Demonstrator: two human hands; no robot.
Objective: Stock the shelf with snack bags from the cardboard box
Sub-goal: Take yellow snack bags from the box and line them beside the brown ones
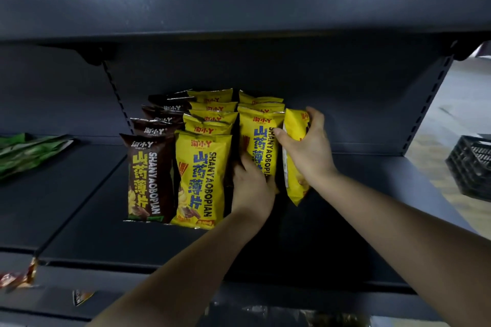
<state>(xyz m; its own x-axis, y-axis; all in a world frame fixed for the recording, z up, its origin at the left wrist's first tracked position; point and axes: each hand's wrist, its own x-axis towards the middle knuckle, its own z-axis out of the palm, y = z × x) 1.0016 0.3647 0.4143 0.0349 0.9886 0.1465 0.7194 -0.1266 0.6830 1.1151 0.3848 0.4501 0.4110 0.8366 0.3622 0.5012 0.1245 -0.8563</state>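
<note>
While the left hand (252, 186) steadies the third row on the shelf (345, 220), the right hand (308, 151) holds a yellow snack bag (293, 125) edge-on, just beside that row's right flank. The right grip is closed round the bag's upper half, thumb on the near side and fingers over the far side. The left grip takes the row's front bag (259, 135) low down, fingers at its left edge and thumb toward its right.

Two fuller rows stand to the left: brown bags (147, 178), then yellow bags (200, 178), both reaching nearer the shelf's front edge than the third row does. The cardboard box is not in view.

The step in hand looks like placing rather than fetching. The next move probably calls for turning the held bag face-forward and standing it upright ahead of the front bag, with the left hand keeping the row from toppling. These bags look light and puffy, so a loose release may let it tip.

Green packets (26, 151) lie on the neighbouring shelf at left, and a black crate (473, 164) sits on the floor at right.
</note>
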